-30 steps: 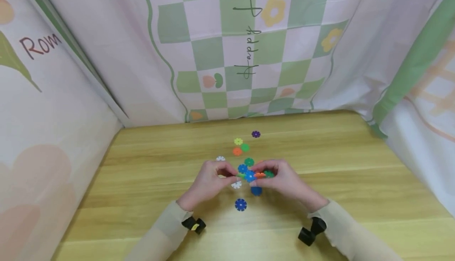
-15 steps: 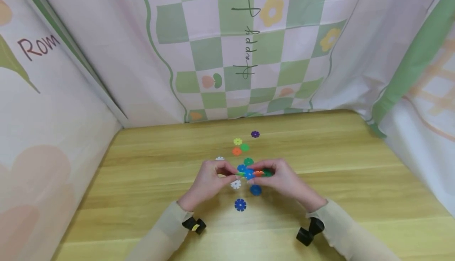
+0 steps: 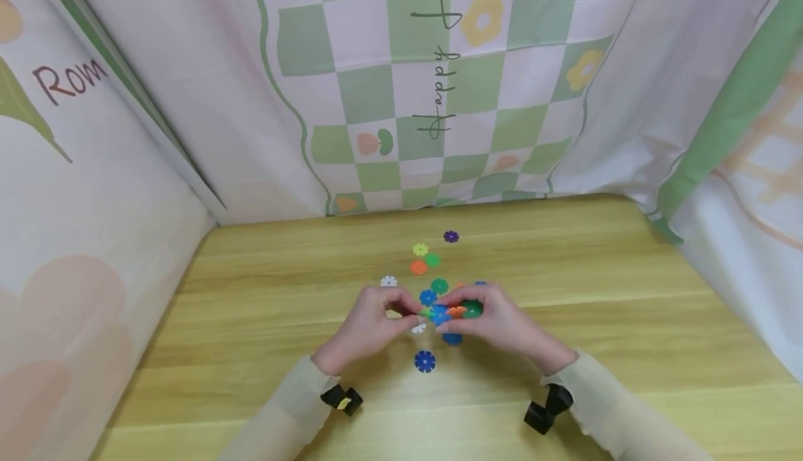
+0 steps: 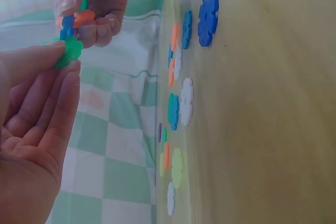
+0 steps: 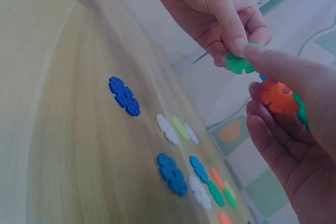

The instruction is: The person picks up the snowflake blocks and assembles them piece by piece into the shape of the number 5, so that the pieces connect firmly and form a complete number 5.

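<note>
Above the table, my left hand [image 3: 370, 321] pinches a bright green notched plastic disc [image 4: 72, 51] between thumb and fingertips. My right hand [image 3: 502, 320] holds a short chain of such discs: a blue disc [image 3: 440, 315], an orange disc [image 5: 279, 97] and a darker green disc [image 3: 473, 309]. In the left wrist view the bright green disc meets the edge of the blue one; how deep their slots engage cannot be made out. Fingers cover part of the chain.
Loose discs lie on the wooden table [image 3: 263, 349]: a dark blue disc [image 3: 424, 361] nearest, a purple disc [image 3: 451, 236] farthest, with orange [image 3: 418, 267], yellow [image 3: 420, 249], white [image 3: 389, 281] and other discs between. Curtains [image 3: 426, 98] stand behind.
Both hands stay in nearly the same place. The joined discs have dipped and tilted slightly, and more of the darker green disc shows beside the right fingers.
</note>
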The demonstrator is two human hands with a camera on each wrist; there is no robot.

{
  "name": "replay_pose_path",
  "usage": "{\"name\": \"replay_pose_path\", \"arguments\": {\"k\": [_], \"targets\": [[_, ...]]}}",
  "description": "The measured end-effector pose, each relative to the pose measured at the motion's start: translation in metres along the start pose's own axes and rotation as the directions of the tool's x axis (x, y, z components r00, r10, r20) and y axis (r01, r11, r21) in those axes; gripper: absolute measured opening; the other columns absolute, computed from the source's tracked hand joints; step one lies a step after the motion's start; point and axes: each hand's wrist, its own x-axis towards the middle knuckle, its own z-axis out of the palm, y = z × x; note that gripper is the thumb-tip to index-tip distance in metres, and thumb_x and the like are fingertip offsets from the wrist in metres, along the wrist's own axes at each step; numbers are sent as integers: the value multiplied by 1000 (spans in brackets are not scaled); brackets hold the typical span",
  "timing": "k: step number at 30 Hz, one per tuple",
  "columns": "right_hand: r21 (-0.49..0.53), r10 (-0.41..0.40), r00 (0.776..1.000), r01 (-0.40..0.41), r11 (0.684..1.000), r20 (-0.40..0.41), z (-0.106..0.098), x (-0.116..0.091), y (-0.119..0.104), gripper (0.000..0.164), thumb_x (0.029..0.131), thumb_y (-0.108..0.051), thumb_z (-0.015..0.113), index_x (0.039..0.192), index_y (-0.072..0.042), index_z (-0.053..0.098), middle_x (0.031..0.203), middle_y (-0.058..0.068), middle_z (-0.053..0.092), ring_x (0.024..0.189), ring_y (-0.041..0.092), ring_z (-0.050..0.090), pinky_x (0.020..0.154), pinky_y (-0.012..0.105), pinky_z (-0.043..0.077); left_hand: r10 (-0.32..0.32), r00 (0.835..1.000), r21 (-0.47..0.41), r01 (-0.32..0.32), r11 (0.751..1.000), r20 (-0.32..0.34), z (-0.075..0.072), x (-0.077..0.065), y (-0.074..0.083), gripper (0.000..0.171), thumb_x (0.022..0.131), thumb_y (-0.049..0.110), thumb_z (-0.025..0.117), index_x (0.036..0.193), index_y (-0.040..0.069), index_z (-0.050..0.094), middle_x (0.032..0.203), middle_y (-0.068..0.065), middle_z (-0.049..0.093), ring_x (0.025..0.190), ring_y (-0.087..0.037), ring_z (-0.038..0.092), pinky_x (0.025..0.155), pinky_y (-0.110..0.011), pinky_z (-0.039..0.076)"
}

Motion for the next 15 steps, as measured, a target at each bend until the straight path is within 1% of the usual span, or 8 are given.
{"name": "replay_pose_path", "arguments": {"k": [2,4,6,8,11,13,15], "targets": [[0,14,1000,-14,1000,-8,0,-1,1,29,85,-20,85,112,-11,76,111,2,72,102,23,65,84,30,58,-7,1000,-4,7,1000,-6,0,1,-1,8,90,2,77,92,9,76,91,-5,74,82,-11,68,79,-36,59],[1,32,999,-32,999,-23,0,0,1,31,85,-22,86,113,-11,76,111,2,71,102,24,64,84,30,57,-27,1000,-12,27,1000,-11,0,2,-3,8,90,4,78,95,10,76,92,0,74,83,-11,68,80,-36,59],[4,56,998,-56,998,-39,-1,0,2,33,85,-23,86,114,-11,76,111,2,71,103,24,64,84,30,57,-61,998,-23,61,998,-12,-1,2,-3,13,89,8,80,101,11,77,95,5,73,87,-11,68,83,-39,59],[8,83,995,-83,997,-59,-2,0,3,35,84,-26,87,114,-13,76,111,1,72,103,23,64,85,32,57,-99,995,-23,99,995,-10,-4,2,-5,22,88,15,83,109,12,76,101,7,73,92,-13,68,86,-42,57],[4,109,991,-109,994,-82,-5,-1,4,37,82,-28,88,115,-15,76,112,-1,72,104,22,64,89,36,55,-166,986,-3,166,986,-17,-12,1,-8,37,85,22,86,118,12,73,111,2,73,103,-21,67,93,-47,54],[-1,125,987,-126,992,-100,-7,-3,5,39,81,-29,89,115,-16,76,113,-2,72,105,21,64,91,40,54,-205,978,26,206,978,-40,-19,1,-14,40,85,25,86,121,13,72,116,-3,72,108,-26,66,95,-50,53],[-1,136,985,-137,991,-110,-10,-4,6,41,80,-30,89,116,-17,76,115,-2,71,106,22,64,92,43,53,-232,970,61,237,970,-74,-26,3,-20,41,85,23,85,122,13,72,120,-6,71,112,-30,64,97,-51,51]]}}
